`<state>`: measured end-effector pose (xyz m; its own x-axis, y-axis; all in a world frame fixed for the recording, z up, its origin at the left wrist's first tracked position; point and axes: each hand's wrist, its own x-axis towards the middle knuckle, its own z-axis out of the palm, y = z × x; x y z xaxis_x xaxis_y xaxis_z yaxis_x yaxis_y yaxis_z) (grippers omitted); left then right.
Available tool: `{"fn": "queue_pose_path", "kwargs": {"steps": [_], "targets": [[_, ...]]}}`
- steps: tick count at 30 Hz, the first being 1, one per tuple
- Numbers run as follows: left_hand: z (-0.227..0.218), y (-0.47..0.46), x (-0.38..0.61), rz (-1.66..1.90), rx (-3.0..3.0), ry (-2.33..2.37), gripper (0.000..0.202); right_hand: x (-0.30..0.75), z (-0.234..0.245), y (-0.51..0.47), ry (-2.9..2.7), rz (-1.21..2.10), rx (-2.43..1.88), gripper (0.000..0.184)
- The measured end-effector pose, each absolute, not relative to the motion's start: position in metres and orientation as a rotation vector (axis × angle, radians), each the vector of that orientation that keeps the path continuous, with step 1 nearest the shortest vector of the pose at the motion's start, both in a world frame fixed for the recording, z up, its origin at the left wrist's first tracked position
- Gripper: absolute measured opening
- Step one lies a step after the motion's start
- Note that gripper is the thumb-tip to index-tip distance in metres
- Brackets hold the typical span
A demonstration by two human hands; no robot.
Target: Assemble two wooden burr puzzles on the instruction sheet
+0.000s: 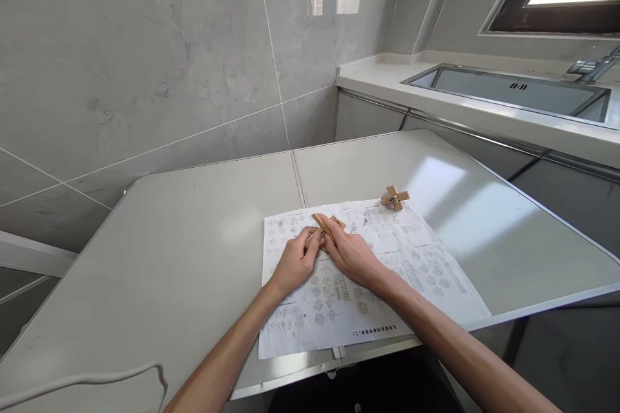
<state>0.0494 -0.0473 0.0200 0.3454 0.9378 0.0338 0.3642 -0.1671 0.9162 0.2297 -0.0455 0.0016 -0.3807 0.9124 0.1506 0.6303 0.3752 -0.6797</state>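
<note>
Wooden puzzle pieces (325, 227) of light brown wood are held between my two hands, over a printed sheet (387, 300). My left hand (296, 259) has its fingers closed on them from the left. From the right, my right hand (352, 250) grips them, with one stick slanting up past its fingers. My fingers cover much of the pieces, so how they fit together cannot be made out. At the sheet's upper right corner rests a cross-shaped wooden burr puzzle (394, 198), apart from both hands.
The sheet, covered in small line diagrams, lies on a pale folding table (194, 271) with a seam down its middle. A grey tiled wall (145, 64) stands behind. To the right is a counter with a sink (508, 90) and a faucet (593, 68). A cable (97, 379) runs at lower left.
</note>
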Motion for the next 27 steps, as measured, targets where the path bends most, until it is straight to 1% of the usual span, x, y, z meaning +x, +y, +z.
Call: {"fn": "queue_pose_path", "kwargs": {"steps": [13,18,22,27], "targets": [[0.018,-0.048,0.049,0.817,1.688,1.166,0.035,0.232,0.004,-0.045,-2.188,0.698,-1.334,0.054],[0.014,-0.046,0.051,0.902,1.493,1.086,0.036,0.233,0.001,-0.046,-2.144,0.682,-1.295,0.056],[0.014,-0.041,0.049,1.010,1.222,1.015,0.036,0.231,-0.005,-0.044,-2.016,0.633,-1.340,0.068],[0.016,-0.034,0.045,1.151,1.068,0.999,0.033,0.231,-0.014,-0.039,-1.945,0.397,-1.395,0.079]]}}
